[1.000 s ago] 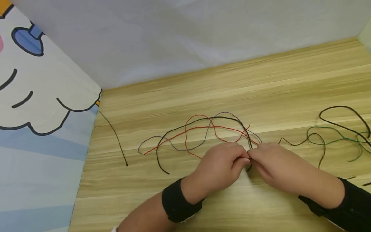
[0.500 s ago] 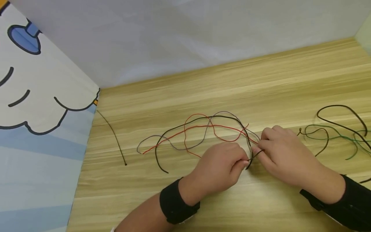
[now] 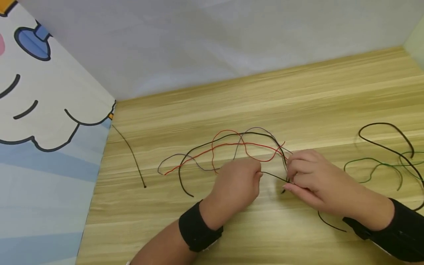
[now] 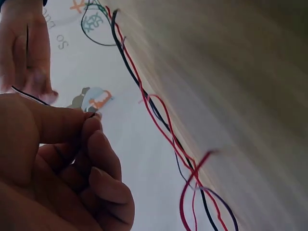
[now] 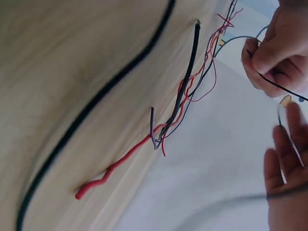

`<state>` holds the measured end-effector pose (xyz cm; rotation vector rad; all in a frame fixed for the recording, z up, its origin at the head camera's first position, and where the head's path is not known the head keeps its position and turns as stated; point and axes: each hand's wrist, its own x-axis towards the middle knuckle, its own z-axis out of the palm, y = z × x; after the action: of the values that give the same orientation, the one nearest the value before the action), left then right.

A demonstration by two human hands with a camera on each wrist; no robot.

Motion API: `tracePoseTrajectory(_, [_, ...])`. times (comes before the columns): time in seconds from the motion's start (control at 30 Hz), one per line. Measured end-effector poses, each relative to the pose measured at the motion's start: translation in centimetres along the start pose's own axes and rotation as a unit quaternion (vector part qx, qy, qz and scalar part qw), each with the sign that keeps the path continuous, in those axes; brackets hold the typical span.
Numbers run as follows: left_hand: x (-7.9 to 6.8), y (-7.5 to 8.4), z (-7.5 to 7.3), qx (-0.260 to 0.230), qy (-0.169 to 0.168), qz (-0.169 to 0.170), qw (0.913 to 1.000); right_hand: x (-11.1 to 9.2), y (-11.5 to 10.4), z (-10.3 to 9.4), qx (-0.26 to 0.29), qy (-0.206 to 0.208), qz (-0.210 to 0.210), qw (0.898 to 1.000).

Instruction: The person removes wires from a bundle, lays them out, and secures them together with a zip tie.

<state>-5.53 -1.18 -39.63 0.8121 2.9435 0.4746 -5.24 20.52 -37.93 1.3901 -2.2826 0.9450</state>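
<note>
My left hand (image 3: 236,180) pinches a thin black cord (image 3: 274,176) between thumb and forefinger, the other fingers curled. From there the cord runs a short way right to my right hand (image 3: 318,180), whose thumb and forefinger hold it. A loose tail of the cord shows below the right wrist. In the left wrist view the thin black cord (image 4: 30,95) leads from the left fingertips toward the other hand. Behind the hands lie a thicker black cord (image 3: 251,133), red cords (image 3: 228,144) and a purple cord (image 3: 179,154), crossing one another. The right hand covers their right ends.
A second thick black cord (image 3: 381,123) loops at the right, with green cords (image 3: 367,158) beside it. A thin dark cord (image 3: 130,151) with a small knot lies at the far left. A pale wall (image 3: 232,44) backs the wooden table (image 3: 149,235); a cartoon panel (image 3: 49,95) stands left.
My left hand has moved left, stretching the cord between the hands. The right hand shifted right, then slightly back. The cord's loose tail moved from right of the right hand to below its wrist.
</note>
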Motion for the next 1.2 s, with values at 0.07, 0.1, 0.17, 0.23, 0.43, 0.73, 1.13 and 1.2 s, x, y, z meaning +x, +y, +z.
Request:
tracePoseTrajectory(0.07, [-0.1, -0.4, 0.0, 0.003, 0.003, -0.014, 0.9999, 0.1, 0.0, -0.2, 0.034, 0.030, -0.011, 0.999])
tracePoseTrajectory(0.1, [-0.1, -0.6, -0.1, 0.003, 0.004, -0.020, 0.9998, 0.2, 0.0, -0.3, 0.050, 0.039, -0.011, 0.998])
tracePoseTrajectory(0.17, [-0.3, -1.0, -0.2, -0.001, 0.004, -0.027, 0.9996, 0.2, 0.0, -0.5, 0.083, 0.044, -0.013, 0.996])
tracePoseTrajectory(0.23, [-0.4, -1.4, -0.4, -0.003, 0.002, -0.031, 0.9995, -0.1, 0.1, -0.5, 0.111, 0.024, -0.003, 0.994])
tracePoseTrajectory(0.43, [-0.9, -3.9, -0.8, 0.031, -0.011, -0.075, 0.9967, -1.7, 0.3, -1.0, 0.099, -0.119, 0.162, 0.975])
tracePoseTrajectory(0.73, [-3.4, -9.0, -2.9, 0.046, 0.016, -0.166, 0.9849, -2.5, 1.6, -1.8, -0.034, -0.202, 0.351, 0.914])
tracePoseTrajectory(1.13, [-5.2, -14.6, -4.2, 0.029, 0.004, -0.257, 0.9661, -3.1, 4.3, -3.2, -0.053, -0.199, 0.418, 0.885])
tracePoseTrajectory(1.2, [-5.5, -15.2, -4.3, 0.030, -0.006, -0.267, 0.9633, -3.2, 4.7, -3.5, -0.062, -0.201, 0.424, 0.881])
